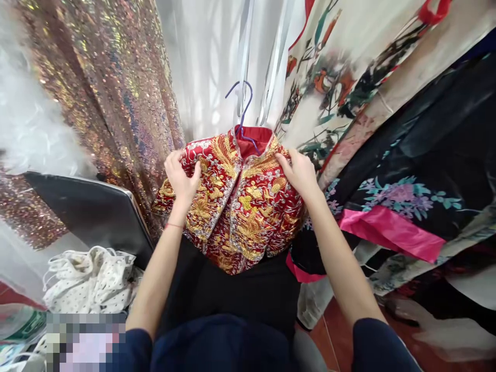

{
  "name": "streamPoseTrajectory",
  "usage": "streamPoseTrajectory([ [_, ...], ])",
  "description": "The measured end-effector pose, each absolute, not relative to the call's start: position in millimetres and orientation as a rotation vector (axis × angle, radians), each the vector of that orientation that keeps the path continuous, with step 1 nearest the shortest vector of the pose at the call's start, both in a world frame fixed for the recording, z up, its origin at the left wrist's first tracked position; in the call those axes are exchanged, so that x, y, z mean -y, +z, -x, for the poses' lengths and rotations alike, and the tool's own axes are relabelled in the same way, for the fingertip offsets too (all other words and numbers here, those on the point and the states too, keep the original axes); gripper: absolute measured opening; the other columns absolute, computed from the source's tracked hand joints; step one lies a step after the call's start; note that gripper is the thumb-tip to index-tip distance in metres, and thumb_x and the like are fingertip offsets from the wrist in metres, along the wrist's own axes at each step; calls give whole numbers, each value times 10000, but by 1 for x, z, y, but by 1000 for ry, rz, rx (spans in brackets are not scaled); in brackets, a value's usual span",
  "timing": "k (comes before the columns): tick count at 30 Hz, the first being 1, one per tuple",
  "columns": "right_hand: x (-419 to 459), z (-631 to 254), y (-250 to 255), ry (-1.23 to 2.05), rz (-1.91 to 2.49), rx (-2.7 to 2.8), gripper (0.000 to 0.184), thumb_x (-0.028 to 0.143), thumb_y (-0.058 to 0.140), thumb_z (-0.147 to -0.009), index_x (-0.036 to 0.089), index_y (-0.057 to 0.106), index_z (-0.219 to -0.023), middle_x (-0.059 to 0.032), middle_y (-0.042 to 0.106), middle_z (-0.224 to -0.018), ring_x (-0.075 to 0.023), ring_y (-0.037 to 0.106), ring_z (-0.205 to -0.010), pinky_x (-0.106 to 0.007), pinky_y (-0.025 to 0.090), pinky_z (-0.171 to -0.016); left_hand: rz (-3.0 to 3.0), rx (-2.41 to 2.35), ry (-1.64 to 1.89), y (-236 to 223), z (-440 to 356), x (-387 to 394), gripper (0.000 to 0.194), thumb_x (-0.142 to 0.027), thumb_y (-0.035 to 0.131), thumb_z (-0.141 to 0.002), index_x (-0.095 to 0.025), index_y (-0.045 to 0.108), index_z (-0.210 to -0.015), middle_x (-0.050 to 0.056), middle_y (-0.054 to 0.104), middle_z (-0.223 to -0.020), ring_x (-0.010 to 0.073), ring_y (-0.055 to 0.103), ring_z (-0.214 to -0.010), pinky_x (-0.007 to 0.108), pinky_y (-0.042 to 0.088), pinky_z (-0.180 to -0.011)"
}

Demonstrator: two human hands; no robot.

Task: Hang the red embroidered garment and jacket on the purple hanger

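A small red jacket (256, 201) with gold and silver embroidery rests on my lap, its front facing up. Inside its stand-up collar sits a purple wire hanger (248, 106), whose hook sticks out above the neck opening. My left hand (182, 174) grips the jacket at its left shoulder area, thumb on the front and fingers curled behind the fabric. On the opposite shoulder, my right hand (297, 170) holds the cloth in the same way. The fingertips of both hands are partly hidden by the fabric.
Pink sequinned fabric (127, 93) hangs at the left, near white fluffy material (34, 103). A dark panel (93, 212) and a white dotted cloth (91, 279) lie at lower left. Floral garments (329, 77) and a black garment with a pink band (395, 232) hang on the right.
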State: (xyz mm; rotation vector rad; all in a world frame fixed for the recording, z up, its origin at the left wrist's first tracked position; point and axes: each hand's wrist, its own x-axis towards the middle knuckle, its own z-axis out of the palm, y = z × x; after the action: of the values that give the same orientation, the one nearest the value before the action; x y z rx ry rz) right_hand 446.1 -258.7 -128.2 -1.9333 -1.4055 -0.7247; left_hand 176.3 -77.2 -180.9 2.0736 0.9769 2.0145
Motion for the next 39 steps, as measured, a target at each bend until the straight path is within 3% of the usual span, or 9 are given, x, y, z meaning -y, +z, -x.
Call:
streamPoseTrajectory([
  [2,260,-443,-137,-712,1921,1499,531,606,296,-1018,186,617,-1065,-135,729,-964,-261,636,-801,-307,365,-644,-2269,-998,1906,-170,-165,51,492,-453,693,-846,-179,561,-1234,177,561,-1384,309,449,-1354,452,329,-1139],
  [6,265,-436,-142,-673,1915,1562,475,501,269,-1050,208,640,-1003,-101,732,-926,-239,651,-797,-290,335,-631,-2489,-985,1593,-160,-148,25,212,-351,518,-965,-205,644,-1053,122,714,-1126,271,595,-1143,428,347,-1087],
  [13,239,-434,-104,-564,1844,1435,406,476,389,-1022,214,681,-916,-58,709,-797,-204,620,-730,-280,308,-630,-2151,-1303,1875,-145,-119,30,316,-380,377,-1019,-187,616,-1093,124,715,-1042,241,643,-941,352,442,-911],
  [18,230,-428,-106,-385,1990,1458,440,523,421,-998,202,679,-844,-78,698,-780,-238,627,-771,-312,405,-696,-2250,-1618,982,-156,-106,19,223,-261,445,-944,-196,644,-1019,151,723,-1025,314,661,-1005,395,473,-883],
  [20,237,-424,-112,-487,2023,1447,409,465,394,-1005,186,687,-950,-117,711,-865,-271,641,-828,-357,447,-738,-2250,-1639,864,-165,-105,21,216,-239,484,-901,-187,650,-1031,166,726,-1025,344,660,-1020,442,481,-905],
  [25,252,-397,-111,-910,1795,1686,427,253,451,-940,174,555,-1347,-195,578,-1358,-362,527,-1260,-539,429,-999,-2474,-1454,1306,-167,-120,68,552,-209,571,-788,-113,503,-1327,242,578,-1349,383,524,-1291,526,410,-1061],
  [28,248,-374,-106,-954,1697,1951,483,243,514,-916,254,515,-1398,-142,430,-1559,-393,346,-1444,-621,319,-1109,-2547,-1143,1593,-162,-142,110,360,-263,576,-808,-155,558,-1152,171,637,-1147,307,608,-1112,448,457,-990],
  [32,238,-362,-111,-929,1697,1966,392,261,566,-898,220,580,-1288,-159,367,-1614,-436,278,-1487,-685,285,-1113,-2574,-1143,1564,-168,-163,137,406,-516,638,-823,-170,572,-1027,137,655,-992,282,629,-956,369,488,-811],
  [39,257,-388,-112,-876,1675,2015,143,236,501,-963,235,641,-994,-115,428,-1590,-368,365,-1464,-606,392,-1068,-2313,-1473,1416,-151,-136,103,290,-400,411,-993,-225,641,-978,79,703,-889,252,654,-851,306,391,-700],
])
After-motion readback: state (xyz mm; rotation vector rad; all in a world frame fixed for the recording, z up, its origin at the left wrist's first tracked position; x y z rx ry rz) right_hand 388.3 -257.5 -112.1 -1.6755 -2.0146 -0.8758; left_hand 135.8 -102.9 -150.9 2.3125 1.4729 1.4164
